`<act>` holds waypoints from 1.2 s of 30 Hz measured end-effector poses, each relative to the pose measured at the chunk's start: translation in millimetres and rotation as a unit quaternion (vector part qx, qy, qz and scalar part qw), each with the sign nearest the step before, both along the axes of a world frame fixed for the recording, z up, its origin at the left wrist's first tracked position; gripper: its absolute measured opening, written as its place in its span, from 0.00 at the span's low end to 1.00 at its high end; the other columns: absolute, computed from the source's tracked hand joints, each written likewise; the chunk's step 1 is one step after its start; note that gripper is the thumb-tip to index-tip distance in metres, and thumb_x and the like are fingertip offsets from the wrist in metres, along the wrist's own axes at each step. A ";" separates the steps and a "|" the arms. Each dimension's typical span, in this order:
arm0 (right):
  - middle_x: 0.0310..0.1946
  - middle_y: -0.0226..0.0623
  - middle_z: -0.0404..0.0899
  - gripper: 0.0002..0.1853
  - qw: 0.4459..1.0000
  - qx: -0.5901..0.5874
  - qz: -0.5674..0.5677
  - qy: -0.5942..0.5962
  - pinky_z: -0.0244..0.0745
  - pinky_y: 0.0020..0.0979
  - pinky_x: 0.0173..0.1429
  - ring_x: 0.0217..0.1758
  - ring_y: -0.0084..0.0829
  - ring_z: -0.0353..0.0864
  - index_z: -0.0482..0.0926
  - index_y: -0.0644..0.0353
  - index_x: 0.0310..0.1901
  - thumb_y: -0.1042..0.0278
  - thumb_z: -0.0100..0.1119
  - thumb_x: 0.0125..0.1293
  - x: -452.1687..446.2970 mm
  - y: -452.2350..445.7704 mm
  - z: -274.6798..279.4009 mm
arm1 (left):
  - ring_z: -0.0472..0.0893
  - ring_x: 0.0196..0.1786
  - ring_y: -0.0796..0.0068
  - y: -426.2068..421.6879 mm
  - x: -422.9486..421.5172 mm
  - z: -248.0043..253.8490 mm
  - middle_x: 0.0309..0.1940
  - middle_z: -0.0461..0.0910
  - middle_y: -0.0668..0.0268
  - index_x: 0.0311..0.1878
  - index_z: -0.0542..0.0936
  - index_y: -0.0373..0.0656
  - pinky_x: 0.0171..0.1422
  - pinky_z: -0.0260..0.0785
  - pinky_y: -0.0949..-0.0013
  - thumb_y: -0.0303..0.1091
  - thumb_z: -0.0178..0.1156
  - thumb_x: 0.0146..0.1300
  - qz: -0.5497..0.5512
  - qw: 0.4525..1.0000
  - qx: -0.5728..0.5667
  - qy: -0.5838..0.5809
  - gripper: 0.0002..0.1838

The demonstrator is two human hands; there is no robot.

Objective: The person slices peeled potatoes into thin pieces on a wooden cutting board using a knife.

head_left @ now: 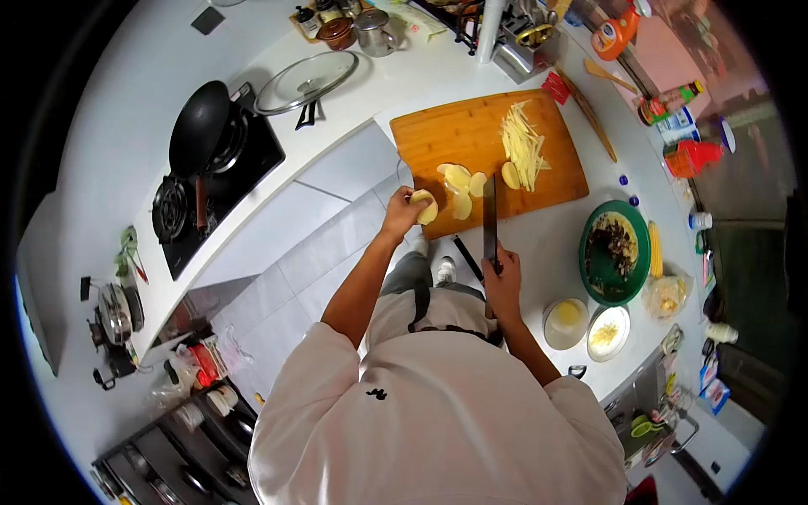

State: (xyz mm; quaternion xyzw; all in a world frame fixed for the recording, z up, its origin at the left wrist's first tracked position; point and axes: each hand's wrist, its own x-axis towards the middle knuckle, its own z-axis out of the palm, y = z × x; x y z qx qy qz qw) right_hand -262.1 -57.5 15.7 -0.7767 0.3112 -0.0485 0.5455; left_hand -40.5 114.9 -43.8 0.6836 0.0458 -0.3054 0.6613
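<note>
My left hand [404, 213] grips a pale yellow potato slice [425, 207] at the left edge of the wooden cutting board [547, 181]. In my right hand [503, 282] is a kitchen knife [490, 215], its blade pointing away from me over the board's near edge. Several potato slices [460, 189] lie loosely between the held slice and the blade. Just right of the blade tip rests a cut potato piece [510, 175], touching a pile of thin potato strips [523, 147].
Right of the board stand a green colander [619, 293] with dark food, a white bowl [551, 335] and a small plate [621, 341]. A black wok [189, 139] is on the stove at left. A glass lid [295, 84] lies on the counter.
</note>
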 end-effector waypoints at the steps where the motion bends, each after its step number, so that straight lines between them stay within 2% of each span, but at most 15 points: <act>1: 0.50 0.44 0.70 0.29 1.000 -0.013 -0.020 -0.004 0.75 0.32 0.53 0.47 0.35 0.76 0.73 0.61 0.72 0.70 0.62 0.69 -0.5 6.2 -3.3 | 0.86 0.39 0.71 -0.1 3.5 -0.7 0.42 0.83 0.60 0.49 0.74 0.40 0.34 0.81 0.69 0.31 0.69 0.65 -0.009 1.000 -0.008 0.004 0.15; 10: 0.53 0.50 0.69 0.31 0.983 0.005 -0.184 0.022 0.73 0.36 0.57 0.48 0.40 0.75 0.66 0.60 0.77 0.69 0.57 0.73 36.8 78.2 -8.3 | 0.84 0.38 0.75 -2.1 54.7 0.8 0.39 0.81 0.66 0.46 0.76 0.44 0.36 0.80 0.70 0.32 0.69 0.64 -0.148 0.988 -0.017 0.039 0.12; 13: 0.54 0.53 0.67 0.33 0.972 -0.023 -0.233 0.033 0.72 0.38 0.60 0.52 0.43 0.73 0.63 0.62 0.78 0.66 0.57 0.74 67.5 109.2 -9.0 | 0.84 0.38 0.75 9.4 71.2 2.5 0.38 0.80 0.66 0.46 0.76 0.43 0.36 0.81 0.70 0.32 0.69 0.64 -0.213 0.977 0.025 0.007 0.12; 14: 0.55 0.54 0.66 0.33 0.967 -0.039 -0.249 0.025 0.71 0.39 0.62 0.54 0.44 0.72 0.62 0.63 0.78 0.66 0.57 0.74 79.4 117.9 -15.7 | 0.85 0.40 0.72 16.1 76.5 2.1 0.41 0.83 0.62 0.47 0.76 0.41 0.39 0.82 0.67 0.32 0.68 0.66 -0.233 0.972 0.019 0.004 0.12; 15: 0.56 0.55 0.65 0.33 0.963 -0.054 -0.263 0.018 0.70 0.40 0.63 0.56 0.46 0.71 0.61 0.64 0.78 0.65 0.56 0.75 91.7 127.0 -28.0 | 0.85 0.40 0.72 22.3 81.3 1.1 0.41 0.83 0.62 0.48 0.76 0.41 0.40 0.81 0.67 0.32 0.68 0.66 -0.238 0.971 0.018 -0.002 0.12; 19: 0.59 0.56 0.61 0.35 0.937 -0.080 -0.341 -0.013 0.66 0.44 0.67 0.60 0.50 0.67 0.58 0.64 0.80 0.65 0.55 0.75 149.1 156.9 -45.5 | 0.84 0.40 0.72 49.2 91.6 9.2 0.40 0.82 0.62 0.48 0.76 0.40 0.40 0.79 0.68 0.33 0.68 0.66 -0.250 0.968 0.024 -0.013 0.13; 23: 0.58 0.54 0.59 0.36 0.920 -0.079 -0.384 0.007 0.63 0.42 0.68 0.60 0.48 0.64 0.55 0.67 0.80 0.66 0.54 0.76 207.8 170.8 -32.9 | 0.84 0.40 0.71 72.4 110.4 10.8 0.41 0.83 0.61 0.48 0.76 0.40 0.40 0.80 0.67 0.32 0.68 0.66 -0.258 0.965 0.034 -0.037 0.13; 27: 0.59 0.56 0.56 0.36 0.910 -0.107 -0.399 -0.028 0.62 0.41 0.67 0.59 0.47 0.62 0.54 0.69 0.80 0.66 0.55 0.76 256.2 167.2 -59.5 | 0.83 0.38 0.75 88.6 130.1 14.0 0.38 0.83 0.64 0.48 0.76 0.39 0.36 0.77 0.71 0.31 0.69 0.65 -0.219 0.975 0.020 -0.025 0.14; 31: 0.61 0.58 0.54 0.37 0.908 -0.036 -0.417 -0.030 0.63 0.40 0.68 0.60 0.47 0.62 0.52 0.69 0.80 0.64 0.53 0.76 303.6 145.3 -44.7 | 0.85 0.38 0.75 107.1 152.3 10.6 0.38 0.84 0.62 0.49 0.75 0.39 0.37 0.79 0.71 0.31 0.71 0.66 -0.195 0.980 0.005 -0.032 0.15; 34: 0.62 0.60 0.53 0.37 0.900 -0.068 -0.430 0.012 0.64 0.40 0.68 0.61 0.49 0.61 0.52 0.69 0.80 0.62 0.52 0.76 342.2 122.6 -47.4 | 0.86 0.40 0.73 116.7 160.0 12.7 0.39 0.85 0.61 0.50 0.74 0.39 0.38 0.80 0.71 0.30 0.71 0.66 -0.159 0.987 0.002 -0.029 0.16; 36: 0.63 0.60 0.53 0.37 0.895 -0.024 -0.444 -0.013 0.64 0.40 0.68 0.62 0.50 0.61 0.52 0.69 0.80 0.62 0.51 0.76 361.3 109.8 -39.8 | 0.87 0.41 0.72 121.8 162.6 11.6 0.40 0.85 0.60 0.50 0.74 0.38 0.40 0.81 0.70 0.30 0.72 0.66 -0.142 0.989 0.005 -0.031 0.17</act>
